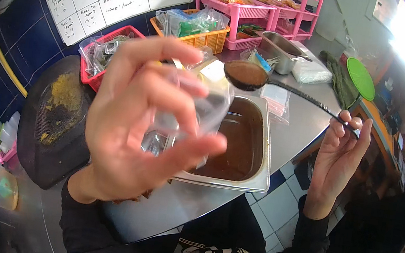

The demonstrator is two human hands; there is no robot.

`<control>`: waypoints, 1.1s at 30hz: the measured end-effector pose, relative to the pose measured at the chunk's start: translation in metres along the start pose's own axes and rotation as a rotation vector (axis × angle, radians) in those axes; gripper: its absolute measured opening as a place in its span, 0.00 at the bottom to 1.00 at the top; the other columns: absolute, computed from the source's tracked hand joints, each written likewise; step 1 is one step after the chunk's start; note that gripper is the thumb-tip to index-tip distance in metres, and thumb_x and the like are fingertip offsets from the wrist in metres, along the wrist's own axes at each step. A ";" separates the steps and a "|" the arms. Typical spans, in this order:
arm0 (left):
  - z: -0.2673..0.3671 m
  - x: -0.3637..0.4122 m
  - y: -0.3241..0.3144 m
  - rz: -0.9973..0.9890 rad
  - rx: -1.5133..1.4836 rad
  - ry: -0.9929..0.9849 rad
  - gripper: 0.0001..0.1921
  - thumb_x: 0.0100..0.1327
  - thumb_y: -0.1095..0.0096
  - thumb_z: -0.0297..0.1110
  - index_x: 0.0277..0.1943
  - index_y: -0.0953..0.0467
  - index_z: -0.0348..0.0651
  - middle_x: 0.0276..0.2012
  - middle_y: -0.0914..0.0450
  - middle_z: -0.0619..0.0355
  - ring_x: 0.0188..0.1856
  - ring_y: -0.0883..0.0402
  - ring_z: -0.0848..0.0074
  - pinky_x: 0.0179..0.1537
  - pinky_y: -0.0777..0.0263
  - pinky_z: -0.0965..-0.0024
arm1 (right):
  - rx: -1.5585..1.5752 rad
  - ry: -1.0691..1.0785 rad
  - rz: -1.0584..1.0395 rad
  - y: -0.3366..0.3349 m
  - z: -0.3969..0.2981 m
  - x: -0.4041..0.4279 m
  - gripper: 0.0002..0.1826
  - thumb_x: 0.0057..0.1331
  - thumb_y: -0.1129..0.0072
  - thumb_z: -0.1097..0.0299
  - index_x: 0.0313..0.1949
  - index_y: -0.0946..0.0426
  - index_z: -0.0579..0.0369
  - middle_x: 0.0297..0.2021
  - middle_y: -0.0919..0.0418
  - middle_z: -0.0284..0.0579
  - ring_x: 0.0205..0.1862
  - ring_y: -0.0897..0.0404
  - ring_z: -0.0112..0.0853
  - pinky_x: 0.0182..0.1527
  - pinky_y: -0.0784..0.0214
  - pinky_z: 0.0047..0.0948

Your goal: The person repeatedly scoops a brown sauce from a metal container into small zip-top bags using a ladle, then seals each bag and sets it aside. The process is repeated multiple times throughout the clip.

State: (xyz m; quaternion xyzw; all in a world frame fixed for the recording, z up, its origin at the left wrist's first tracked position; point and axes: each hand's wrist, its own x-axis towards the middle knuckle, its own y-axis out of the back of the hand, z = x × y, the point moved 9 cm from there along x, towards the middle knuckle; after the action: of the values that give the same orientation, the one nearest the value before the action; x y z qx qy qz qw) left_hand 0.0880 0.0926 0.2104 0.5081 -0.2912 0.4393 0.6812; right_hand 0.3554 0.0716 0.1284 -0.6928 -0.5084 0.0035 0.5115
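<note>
My left hand, close to the camera and blurred, pinches a small clear plastic bag between its fingers and thumb. The bag's mouth looks spread, though the fingers hide part of it. In my right hand is the handle end of a black ladle. Its bowl, full of brown sauce, is level, up beside the bag and to its right. Below both stands a deep rectangular steel pan with brown sauce inside; my left hand covers its left side.
Behind the pan are flat plastic packets, a smaller steel container, an orange basket and pink racks. At left stand a red basket and a large black stained object. A green round lid is at right.
</note>
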 end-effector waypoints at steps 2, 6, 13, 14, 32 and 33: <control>-0.006 0.007 0.006 0.071 -0.023 0.010 0.14 0.57 0.32 0.36 0.31 0.32 0.38 0.54 0.36 0.44 0.45 0.26 0.72 0.50 0.31 0.67 | 0.003 0.013 -0.020 -0.005 -0.002 0.008 0.16 0.70 0.52 0.57 0.34 0.29 0.57 0.36 0.24 0.50 0.31 0.29 0.25 0.35 0.33 0.18; -0.010 0.009 0.008 0.093 -0.068 0.007 0.10 0.56 0.36 0.25 0.30 0.33 0.38 0.53 0.35 0.46 0.48 0.27 0.72 0.51 0.32 0.68 | -0.038 0.075 0.023 -0.014 -0.012 0.017 0.16 0.70 0.51 0.59 0.35 0.30 0.61 0.38 0.27 0.49 0.32 0.31 0.24 0.33 0.34 0.17; -0.016 0.007 -0.002 -0.057 0.084 0.068 0.10 0.52 0.35 0.22 0.30 0.32 0.39 0.51 0.34 0.48 0.47 0.28 0.74 0.50 0.33 0.71 | -0.034 0.114 -0.044 -0.017 -0.026 0.025 0.15 0.69 0.49 0.58 0.36 0.29 0.60 0.38 0.25 0.52 0.33 0.28 0.24 0.34 0.31 0.16; -0.018 0.006 -0.003 -0.058 0.091 0.051 0.11 0.52 0.34 0.22 0.31 0.32 0.38 0.52 0.35 0.48 0.47 0.27 0.75 0.50 0.33 0.71 | -0.035 0.111 -0.045 -0.017 -0.026 0.025 0.15 0.69 0.49 0.58 0.36 0.29 0.60 0.38 0.25 0.52 0.33 0.28 0.24 0.34 0.31 0.16; -0.056 -0.016 -0.033 0.066 -0.350 0.328 0.42 0.48 0.29 0.17 0.59 0.54 0.42 0.57 0.48 0.51 0.48 0.29 0.70 0.51 0.31 0.67 | 0.006 0.120 -0.126 -0.054 -0.036 0.016 0.14 0.69 0.49 0.65 0.37 0.37 0.66 0.38 0.33 0.48 0.34 0.33 0.23 0.30 0.30 0.14; -0.056 -0.016 -0.033 0.075 -0.351 0.314 0.43 0.47 0.28 0.18 0.59 0.55 0.42 0.57 0.49 0.50 0.48 0.28 0.70 0.51 0.31 0.66 | -0.019 0.125 -0.142 -0.057 -0.036 0.014 0.15 0.69 0.49 0.64 0.37 0.37 0.66 0.38 0.33 0.47 0.33 0.33 0.23 0.30 0.30 0.14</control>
State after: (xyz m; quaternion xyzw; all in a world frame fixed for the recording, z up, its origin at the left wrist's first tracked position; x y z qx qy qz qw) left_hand 0.1079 0.1377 0.1649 0.2960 -0.2725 0.4806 0.7792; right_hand 0.3406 0.0537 0.1932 -0.6587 -0.5232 -0.0808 0.5346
